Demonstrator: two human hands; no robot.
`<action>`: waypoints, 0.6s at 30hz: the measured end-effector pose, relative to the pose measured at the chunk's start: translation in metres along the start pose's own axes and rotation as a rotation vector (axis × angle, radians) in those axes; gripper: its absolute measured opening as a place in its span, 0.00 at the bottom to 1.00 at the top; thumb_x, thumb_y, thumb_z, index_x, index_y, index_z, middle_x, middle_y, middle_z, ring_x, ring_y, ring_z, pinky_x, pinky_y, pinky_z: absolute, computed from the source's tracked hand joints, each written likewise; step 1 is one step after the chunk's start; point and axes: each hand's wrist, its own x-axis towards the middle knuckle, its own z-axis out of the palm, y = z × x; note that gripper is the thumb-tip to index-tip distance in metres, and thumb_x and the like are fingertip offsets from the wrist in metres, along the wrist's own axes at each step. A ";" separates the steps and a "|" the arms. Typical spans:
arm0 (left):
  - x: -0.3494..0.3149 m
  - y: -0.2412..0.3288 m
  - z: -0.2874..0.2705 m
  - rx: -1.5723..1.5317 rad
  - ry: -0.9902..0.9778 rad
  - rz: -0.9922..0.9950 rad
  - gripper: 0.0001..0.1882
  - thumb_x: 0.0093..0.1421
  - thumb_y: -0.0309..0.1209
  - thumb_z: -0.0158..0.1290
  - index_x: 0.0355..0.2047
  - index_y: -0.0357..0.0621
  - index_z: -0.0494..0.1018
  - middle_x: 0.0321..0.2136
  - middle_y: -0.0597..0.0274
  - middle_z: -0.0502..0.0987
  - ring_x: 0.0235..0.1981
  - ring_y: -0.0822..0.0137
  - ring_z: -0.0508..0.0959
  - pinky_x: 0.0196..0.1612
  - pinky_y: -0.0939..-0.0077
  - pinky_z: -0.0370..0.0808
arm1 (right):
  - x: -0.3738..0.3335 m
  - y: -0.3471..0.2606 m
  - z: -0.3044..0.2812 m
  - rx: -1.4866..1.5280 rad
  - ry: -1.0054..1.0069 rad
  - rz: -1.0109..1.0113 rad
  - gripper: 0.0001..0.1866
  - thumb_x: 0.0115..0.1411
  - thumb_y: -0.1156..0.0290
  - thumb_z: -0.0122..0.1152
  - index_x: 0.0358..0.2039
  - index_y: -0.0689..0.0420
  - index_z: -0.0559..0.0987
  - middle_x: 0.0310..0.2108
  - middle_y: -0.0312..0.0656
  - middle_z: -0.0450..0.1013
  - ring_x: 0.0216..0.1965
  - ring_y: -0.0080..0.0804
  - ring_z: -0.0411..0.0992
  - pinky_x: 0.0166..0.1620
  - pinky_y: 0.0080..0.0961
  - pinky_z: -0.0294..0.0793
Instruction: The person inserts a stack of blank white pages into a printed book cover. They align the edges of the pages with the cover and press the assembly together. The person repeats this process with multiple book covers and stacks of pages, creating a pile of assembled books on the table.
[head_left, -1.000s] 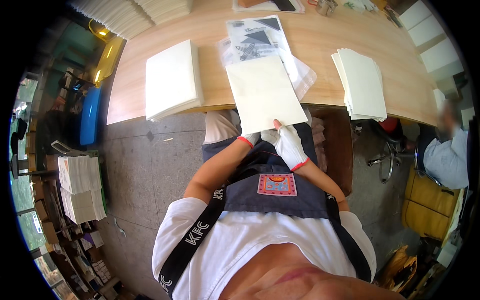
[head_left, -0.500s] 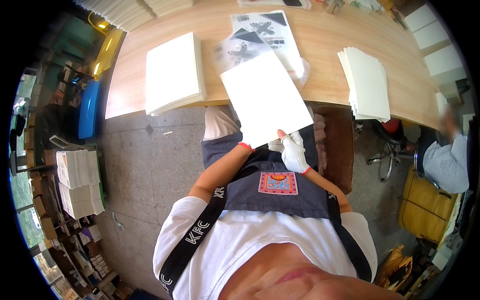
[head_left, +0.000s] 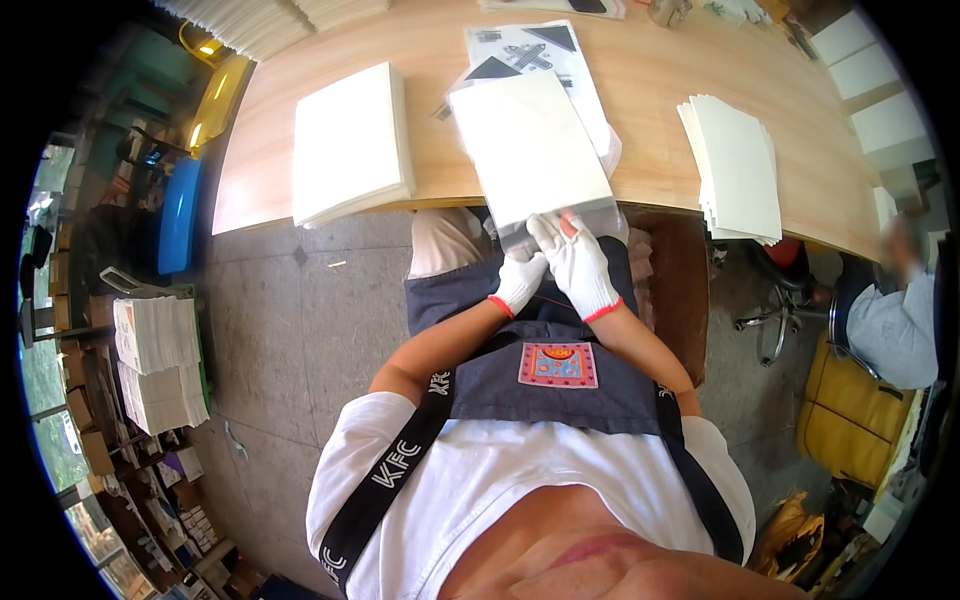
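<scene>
A pad of white paper sheets (head_left: pixel 530 145) lies in front of me inside a clear plastic bag (head_left: pixel 597 214), whose greyish near end reaches past the sheets and over the table edge. My left hand (head_left: pixel 520 280), in a white glove with a red cuff, is closed at the bag's near edge, its fingertips partly hidden. Over that same end lies my gloved right hand (head_left: pixel 578 260), fingers bent onto the plastic, one bare fingertip showing. Beyond the pad are more printed clear bags (head_left: pixel 540 50), partly covered by it.
A thick stack of white paper (head_left: pixel 345 140) stands on the table (head_left: pixel 250 170) to the left. Fanned white sheets (head_left: pixel 735 170) overhang the edge at right. Bundled paper (head_left: pixel 160 360) sits on the floor at left. Another person (head_left: pixel 895 320) is at far right, near a wheeled chair (head_left: pixel 775 330).
The white pad has shifted away from me, and the bag's end now shows at its near side. My left hand has come out from beneath the pad; my right hand has moved forward.
</scene>
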 end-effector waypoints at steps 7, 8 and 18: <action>0.005 0.003 -0.037 -0.591 -0.176 -0.334 0.15 0.59 0.31 0.48 0.45 0.40 0.68 0.33 0.62 0.76 0.30 0.70 0.78 0.30 0.78 0.77 | -0.015 -0.024 0.012 -0.623 -0.232 0.383 0.13 0.64 0.68 0.45 0.45 0.62 0.70 0.40 0.47 0.72 0.39 0.37 0.74 0.43 0.35 0.76; 0.001 0.015 -0.042 -0.587 -0.076 -0.368 0.16 0.60 0.34 0.49 0.45 0.40 0.67 0.34 0.62 0.76 0.31 0.70 0.78 0.30 0.77 0.77 | -0.018 -0.025 0.024 -0.938 -0.270 0.207 0.12 0.62 0.69 0.48 0.44 0.60 0.71 0.39 0.45 0.73 0.36 0.35 0.74 0.40 0.34 0.76; 0.002 0.040 -0.086 -0.116 -0.042 -0.258 0.12 0.61 0.34 0.50 0.36 0.36 0.71 0.29 0.61 0.77 0.27 0.73 0.78 0.29 0.83 0.76 | 0.046 -0.020 0.061 -2.489 -0.570 -0.874 0.23 0.45 0.65 0.62 0.46 0.44 0.73 0.48 0.33 0.66 0.41 0.36 0.68 0.43 0.28 0.71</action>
